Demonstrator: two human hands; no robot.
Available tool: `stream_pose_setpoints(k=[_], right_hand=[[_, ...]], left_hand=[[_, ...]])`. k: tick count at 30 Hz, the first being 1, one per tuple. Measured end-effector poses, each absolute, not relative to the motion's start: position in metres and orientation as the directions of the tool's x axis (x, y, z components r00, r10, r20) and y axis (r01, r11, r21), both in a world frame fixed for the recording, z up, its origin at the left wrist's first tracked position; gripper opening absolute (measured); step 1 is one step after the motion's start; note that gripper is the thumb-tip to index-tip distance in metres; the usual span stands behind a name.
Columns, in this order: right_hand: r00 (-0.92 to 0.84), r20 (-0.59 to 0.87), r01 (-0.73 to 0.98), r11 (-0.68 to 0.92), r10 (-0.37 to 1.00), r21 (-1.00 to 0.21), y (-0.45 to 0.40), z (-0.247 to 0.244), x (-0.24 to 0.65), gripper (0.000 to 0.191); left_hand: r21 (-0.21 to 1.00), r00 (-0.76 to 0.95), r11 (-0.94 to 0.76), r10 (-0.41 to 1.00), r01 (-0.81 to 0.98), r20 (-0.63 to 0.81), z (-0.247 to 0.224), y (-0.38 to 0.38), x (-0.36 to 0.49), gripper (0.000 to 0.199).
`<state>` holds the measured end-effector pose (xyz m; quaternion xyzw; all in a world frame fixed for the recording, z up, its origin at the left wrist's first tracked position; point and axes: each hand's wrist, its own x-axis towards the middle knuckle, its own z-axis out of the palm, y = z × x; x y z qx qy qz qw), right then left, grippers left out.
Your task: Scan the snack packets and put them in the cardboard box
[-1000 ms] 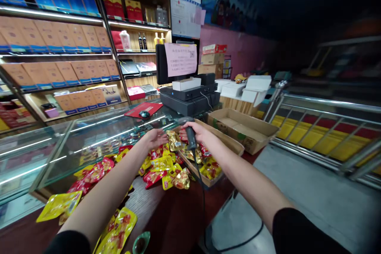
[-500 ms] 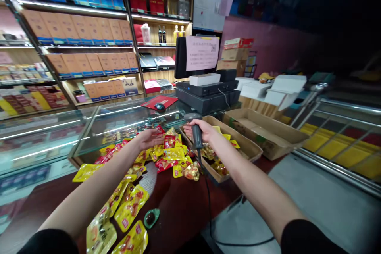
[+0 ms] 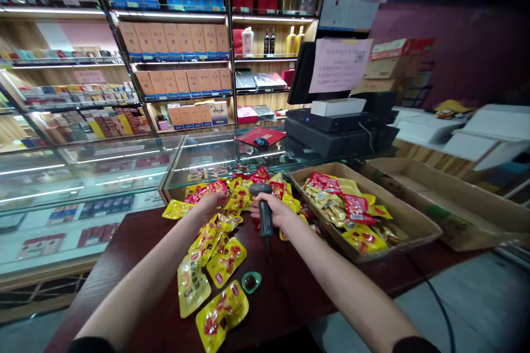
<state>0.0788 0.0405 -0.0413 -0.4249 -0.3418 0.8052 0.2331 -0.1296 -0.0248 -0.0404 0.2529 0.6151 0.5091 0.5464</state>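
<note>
You've got the handheld barcode scanner (image 3: 265, 210) gripped in your right hand (image 3: 276, 212), fingers wrapped round the handle, head up, just over the near edge of the snack packet pile (image 3: 234, 196). Your left hand (image 3: 211, 199) is spread on the pile's left side, with fingers (image 3: 217, 187) on a red packet; you can't tell if it has hold of anything. The packets are yellow and red foil, and their print is too small to read, even on the big loose ones (image 3: 222, 314) in front of the pile. Beside those sits a small green dish (image 3: 250, 282).

All of it is on the dark wood table (image 3: 124, 248). Right of the pile is a cardboard tray (image 3: 408, 230) of packets, with a bigger cardboard box (image 3: 455, 215) past it. Behind the pile are a glass display case (image 3: 103, 176) and a red mouse pad (image 3: 260, 137). Further right, a pink notice (image 3: 340, 65) on the monitor has a QR code, but its text is unreadable.

Versus the last frame: your view has swung left, the scanner has moved from the tray corner to the pile, and the tray shows more packets, red ones on top.
</note>
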Motion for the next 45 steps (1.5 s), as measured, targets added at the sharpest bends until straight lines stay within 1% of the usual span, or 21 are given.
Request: stream_pose_setpoints(k=[2, 4, 7, 9, 13, 16, 19, 24, 27, 30, 32, 35, 38, 40, 42, 45], right_hand=[[-0.478, -0.546, -0.138, -0.673, 0.688, -0.726, 0.035, -0.055, 0.07, 0.002], [-0.455, -0.535, -0.211, -0.67, 0.712, -0.712, 0.03, -0.066, 0.063, 0.002], [-0.468, -0.5, -0.3, -0.664, 0.728, -0.685, 0.024, -0.078, 0.055, 0.003], [-0.491, -0.481, -0.35, -0.671, 0.726, -0.654, 0.022, -0.083, 0.053, 0.004], [-0.554, -0.416, -0.431, -0.676, 0.721, -0.598, 0.019, -0.082, 0.059, 0.007], [-0.6, -0.338, -0.461, -0.659, 0.725, -0.594, 0.017, -0.079, 0.064, 0.008], [-0.628, -0.269, -0.461, -0.627, 0.73, -0.628, 0.014, -0.078, 0.064, 0.011], [-0.621, -0.199, -0.468, -0.562, 0.758, -0.682, 0.009, -0.073, 0.061, 0.011], [-0.498, -0.202, -0.48, -0.462, 0.843, -0.745, 0.008, -0.07, 0.065, 0.016], [-0.373, -0.205, -0.444, -0.369, 0.905, -0.817, 0.008, -0.069, 0.07, 0.021], [-0.38, -0.185, -0.403, -0.343, 0.906, -0.849, 0.008, -0.068, 0.074, 0.021], [-0.413, -0.152, -0.355, -0.312, 0.898, -0.881, 0.008, -0.062, 0.08, 0.023], [-0.436, -0.189, -0.297, -0.339, 0.88, -0.893, 0.006, -0.052, 0.085, 0.029], [-0.446, -0.214, -0.257, -0.354, 0.869, -0.899, 0.004, -0.047, 0.087, 0.031], [-0.425, -0.226, -0.221, -0.343, 0.877, -0.913, 0.001, -0.046, 0.087, 0.03], [-0.36, -0.213, -0.169, -0.288, 0.908, -0.943, -0.004, -0.052, 0.084, 0.024]], left_hand=[[0.943, -0.328, 0.299, 0.885, -0.146, -0.331, -0.056, -0.027, -0.124, 0.029], [0.974, -0.374, 0.221, 0.899, -0.057, -0.227, -0.07, -0.028, -0.118, 0.035], [0.99, -0.399, 0.143, 0.908, -0.001, -0.131, -0.083, -0.028, -0.113, 0.038], [0.992, -0.398, 0.121, 0.909, -0.034, -0.124, -0.085, -0.029, -0.112, 0.039], [0.972, -0.314, 0.136, 0.93, -0.191, -0.191, -0.077, -0.035, -0.111, 0.043], [0.961, -0.262, 0.161, 0.94, -0.223, -0.218, -0.07, -0.039, -0.105, 0.043], [0.953, -0.241, 0.18, 0.941, -0.242, -0.239, -0.068, -0.038, -0.097, 0.041], [0.939, -0.24, 0.147, 0.943, -0.312, -0.228, -0.071, -0.031, -0.088, 0.024], [0.915, -0.24, 0.144, 0.939, -0.378, -0.247, -0.068, -0.03, -0.088, 0.025], [0.886, -0.176, 0.169, 0.948, -0.431, -0.267, -0.064, -0.032, -0.088, 0.028], [0.886, -0.148, 0.219, 0.942, -0.409, -0.301, -0.061, -0.032, -0.087, 0.031], [0.92, -0.155, 0.27, 0.934, -0.283, -0.321, -0.06, -0.029, -0.088, 0.034], [0.958, -0.165, 0.259, 0.946, -0.124, -0.278, -0.057, -0.025, -0.094, 0.035], [0.96, -0.16, 0.273, 0.947, -0.056, -0.279, -0.054, -0.02, -0.1, 0.035], [0.95, -0.153, 0.307, 0.938, -0.054, -0.312, -0.051, -0.015, -0.106, 0.036], [0.922, -0.172, 0.36, 0.909, -0.14, -0.381, -0.047, -0.005, -0.116, 0.04]])
